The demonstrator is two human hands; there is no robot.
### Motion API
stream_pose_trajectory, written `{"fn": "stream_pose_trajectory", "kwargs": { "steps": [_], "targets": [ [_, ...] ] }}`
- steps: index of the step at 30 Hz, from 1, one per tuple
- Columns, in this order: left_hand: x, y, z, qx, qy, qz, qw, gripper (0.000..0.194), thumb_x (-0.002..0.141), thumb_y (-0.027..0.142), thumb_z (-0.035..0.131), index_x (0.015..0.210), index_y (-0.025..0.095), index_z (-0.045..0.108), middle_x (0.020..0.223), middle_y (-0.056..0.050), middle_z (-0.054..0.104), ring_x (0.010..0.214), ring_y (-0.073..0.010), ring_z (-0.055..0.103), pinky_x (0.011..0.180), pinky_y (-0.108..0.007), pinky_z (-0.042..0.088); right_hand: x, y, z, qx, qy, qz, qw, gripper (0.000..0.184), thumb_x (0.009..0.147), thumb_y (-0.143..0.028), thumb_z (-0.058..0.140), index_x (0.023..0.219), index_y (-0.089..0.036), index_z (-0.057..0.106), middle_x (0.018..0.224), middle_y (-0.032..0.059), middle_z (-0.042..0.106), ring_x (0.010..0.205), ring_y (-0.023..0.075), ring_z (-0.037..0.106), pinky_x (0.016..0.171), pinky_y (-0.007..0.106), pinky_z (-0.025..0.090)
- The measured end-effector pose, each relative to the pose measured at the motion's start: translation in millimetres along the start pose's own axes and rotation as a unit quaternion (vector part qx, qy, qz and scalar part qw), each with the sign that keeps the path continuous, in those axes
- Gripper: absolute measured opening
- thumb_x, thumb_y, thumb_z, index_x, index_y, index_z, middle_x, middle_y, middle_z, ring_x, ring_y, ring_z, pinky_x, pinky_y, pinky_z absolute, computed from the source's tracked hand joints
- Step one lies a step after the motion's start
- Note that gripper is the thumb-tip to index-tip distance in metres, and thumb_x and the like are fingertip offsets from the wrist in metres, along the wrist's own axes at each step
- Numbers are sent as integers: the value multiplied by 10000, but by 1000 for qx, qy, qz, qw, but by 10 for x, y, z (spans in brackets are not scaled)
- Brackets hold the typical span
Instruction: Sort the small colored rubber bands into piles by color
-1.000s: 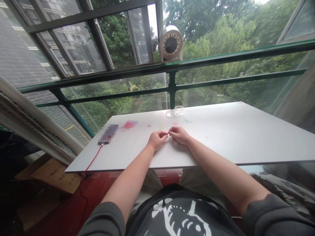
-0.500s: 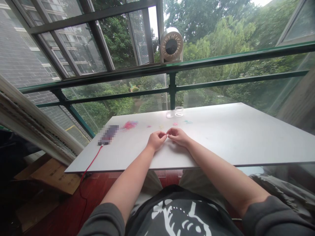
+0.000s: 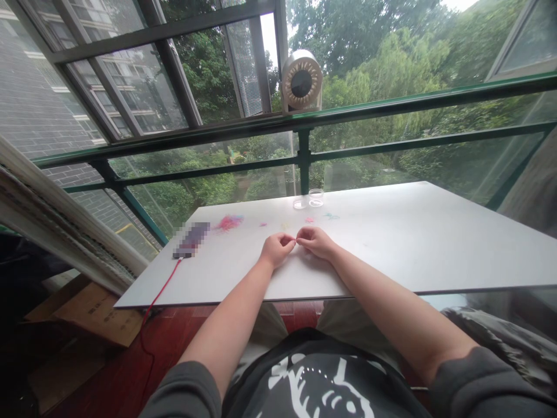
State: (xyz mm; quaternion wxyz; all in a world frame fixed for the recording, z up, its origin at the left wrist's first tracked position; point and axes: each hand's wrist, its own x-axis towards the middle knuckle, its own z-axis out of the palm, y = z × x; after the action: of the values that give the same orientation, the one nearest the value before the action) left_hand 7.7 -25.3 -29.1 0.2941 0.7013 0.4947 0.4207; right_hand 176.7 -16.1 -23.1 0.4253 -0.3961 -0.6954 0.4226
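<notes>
Over the white table (image 3: 383,255), my left hand (image 3: 277,248) and my right hand (image 3: 316,241) meet at the fingertips. Each is closed in a pinch, and whatever lies between the fingers is too small to make out. Just beyond them are a small yellowish pile (image 3: 285,226), a pink pile (image 3: 309,220) and a teal pile (image 3: 331,216) of thin bits. Farther left lie a tiny magenta bit (image 3: 263,224) and a larger heap of pink, red and bluish bits (image 3: 229,223).
Two clear round containers (image 3: 316,198) stand at the table's far edge. A blurred-out phone-like device (image 3: 192,239) with a red cable (image 3: 164,284) lies at the left. Behind the table runs a green railing (image 3: 369,108) with a round white fan (image 3: 302,81) on it.
Both hands stay at nearly the same spot, fingertips together, with slight finger movement. A tiny pale speck seen between the fingertips half a second ago is hardly visible now.
</notes>
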Motion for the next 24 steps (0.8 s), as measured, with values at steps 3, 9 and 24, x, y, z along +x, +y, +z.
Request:
{"fn": "stream_pose_trajectory", "kwargs": {
  "steps": [3,9,24],
  "targets": [
    [-2,19,-2,-2,-7,-1,1000,205,686,342,623,761,159,677,718,-44,685,649,-144,598,623,-243,454,5,15,-1,10,-4,-2,1000,102,662,-258,605,697,-172,562,483,-53,505,424,90,459,431,213,332],
    [-5,52,-12,-15,-20,-3,1000,170,680,303,612,733,152,669,687,-30,664,623,-127,573,596,-229,438,5,-3,-10,39,-1,-6,999,83,647,-239,599,664,-178,546,469,-61,478,420,88,439,436,218,318],
    [16,11,-18,-31,-9,-13,999,145,668,275,593,698,144,647,625,-11,621,545,-100,521,522,-213,402,67,77,-107,147,116,-20,982,236,717,-383,534,652,-198,403,537,-44,455,426,68,377,446,224,331]
  ]
}}
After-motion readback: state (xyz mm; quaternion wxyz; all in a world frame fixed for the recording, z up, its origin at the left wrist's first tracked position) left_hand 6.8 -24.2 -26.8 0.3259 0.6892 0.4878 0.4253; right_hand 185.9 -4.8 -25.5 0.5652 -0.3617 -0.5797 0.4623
